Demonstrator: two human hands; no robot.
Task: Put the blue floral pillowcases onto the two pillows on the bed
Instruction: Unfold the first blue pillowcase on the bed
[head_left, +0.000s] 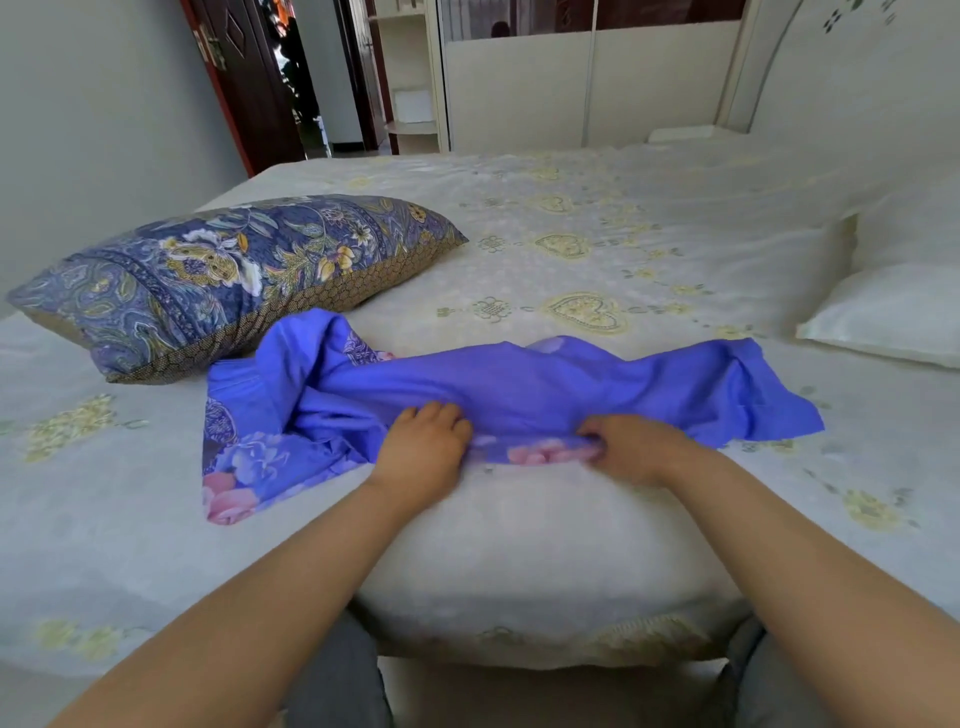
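Observation:
A white pillow (540, 545) lies on the bed right in front of me. A blue floral pillowcase (519, 387), inside out and crumpled, lies across its far end. My left hand (423, 449) grips the pillowcase's near hem with curled fingers. My right hand (631, 447) pinches the same hem, where pink flowers show. A second pillow (228, 280), in a purple and yellow floral cover, rests at the left of the bed.
The bed (597, 228) has a pale sheet with yellow heart motifs. Another white pillow (888, 314) lies at the right edge by the headboard (852, 73). A wardrobe (519, 83) and an open dark door (249, 78) stand beyond the bed.

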